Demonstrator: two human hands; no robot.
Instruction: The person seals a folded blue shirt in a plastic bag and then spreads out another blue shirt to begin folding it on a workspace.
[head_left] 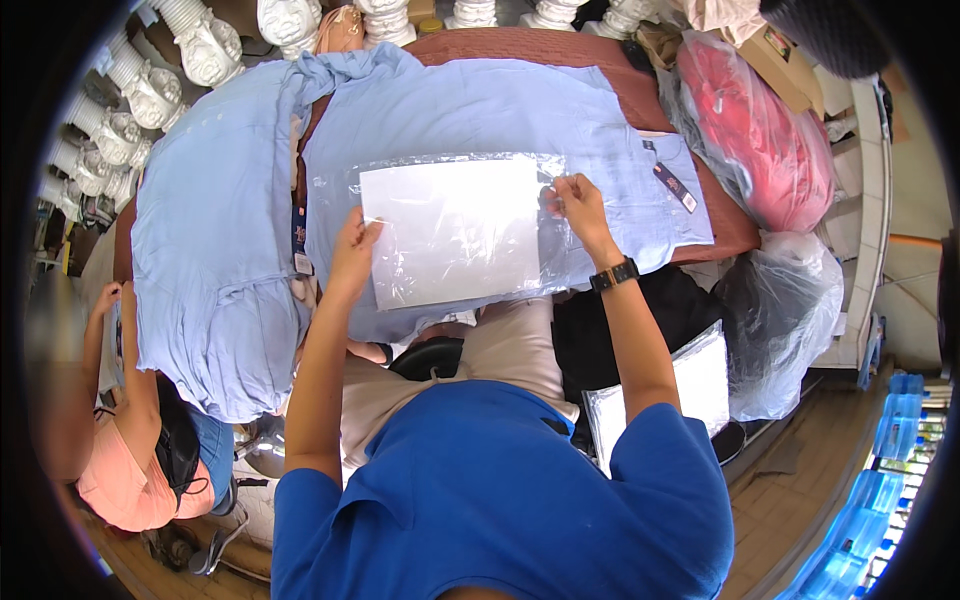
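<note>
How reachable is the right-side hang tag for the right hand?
Likely yes: the hang tag lies uncovered on blue fabric near the right hand, though that hand holds the clear bag.

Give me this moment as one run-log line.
left hand: at left edge of white sheet | right hand: pinching right end of clear plastic sleeve | sheet: inside sleeve | beneath: light-blue garment

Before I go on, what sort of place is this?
Probably a porch or terrace used as a makeshift garment workspace: a light-blue garment with a hang tag lies spread out, a plastic-wrapped red bundle is beside it, and ornate white balusters stand beyond.
</note>
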